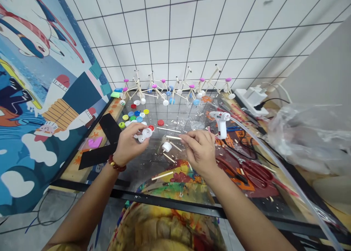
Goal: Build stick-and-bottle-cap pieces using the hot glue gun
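Observation:
My left hand [131,140] is at the left of the glass tabletop, with white plastic bottle caps [147,133] between its thumb and fingers. A red cap [151,128] lies right by its fingertips. My right hand [201,148] pinches the end of a thin wooden stick [173,137], which points left. Just below that stick is a small white cylinder-like piece [166,146], with short sticks beside it. Another thin stick [168,129] lies a little farther back, and a longer one [162,175] rests near the front edge.
Stick-and-cap models [165,94] stand along the tiled wall. Loose coloured caps [137,113] lie behind my left hand. A white glue gun [221,123] stands at the right, near red-handled scissors [255,172], cables and a power strip [251,101]. Plastic bags [301,137] sit far right.

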Demonstrator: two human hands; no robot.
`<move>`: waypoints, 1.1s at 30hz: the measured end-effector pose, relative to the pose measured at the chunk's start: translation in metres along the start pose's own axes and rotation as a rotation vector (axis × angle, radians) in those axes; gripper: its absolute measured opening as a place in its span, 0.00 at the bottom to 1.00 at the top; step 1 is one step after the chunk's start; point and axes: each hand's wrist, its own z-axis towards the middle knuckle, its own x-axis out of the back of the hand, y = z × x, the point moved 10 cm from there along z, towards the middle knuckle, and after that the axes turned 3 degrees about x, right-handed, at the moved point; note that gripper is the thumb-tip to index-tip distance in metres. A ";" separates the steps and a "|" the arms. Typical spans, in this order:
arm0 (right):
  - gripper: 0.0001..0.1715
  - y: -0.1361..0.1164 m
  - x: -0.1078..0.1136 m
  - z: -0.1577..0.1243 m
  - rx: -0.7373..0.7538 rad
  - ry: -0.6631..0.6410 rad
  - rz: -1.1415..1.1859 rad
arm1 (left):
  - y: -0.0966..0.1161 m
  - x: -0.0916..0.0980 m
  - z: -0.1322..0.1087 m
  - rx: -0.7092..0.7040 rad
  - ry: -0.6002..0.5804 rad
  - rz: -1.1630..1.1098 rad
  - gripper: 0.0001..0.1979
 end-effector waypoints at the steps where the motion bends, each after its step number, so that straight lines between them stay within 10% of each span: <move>1: 0.14 0.000 0.000 0.000 0.002 0.006 -0.012 | 0.009 -0.004 0.005 -0.066 0.016 0.040 0.13; 33: 0.16 -0.023 -0.010 0.001 0.106 -0.123 -0.059 | 0.020 -0.050 -0.012 -0.086 -0.088 -0.145 0.12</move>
